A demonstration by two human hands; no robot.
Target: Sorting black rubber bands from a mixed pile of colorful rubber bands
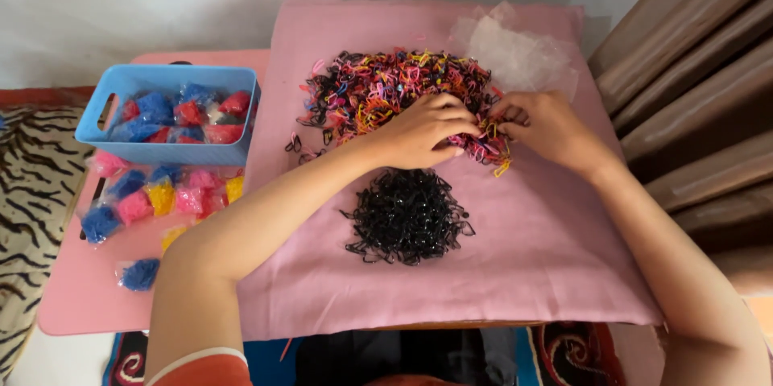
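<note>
A black pile (409, 215) is already sorted out, while mixed bands (378, 88) are pinched between the closed left hand (427, 130) and right hand (547, 128), with most left unsorted.

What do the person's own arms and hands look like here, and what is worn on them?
Both arms are bare along the forearms. The left hand and right hand wear no gloves, rings or watch that show. An orange-red sleeve with white trim shows on the left upper arm.

Glossy rubbery bands (403, 92), matt pink cloth (547, 249), blue plastic basket (173, 80).
</note>
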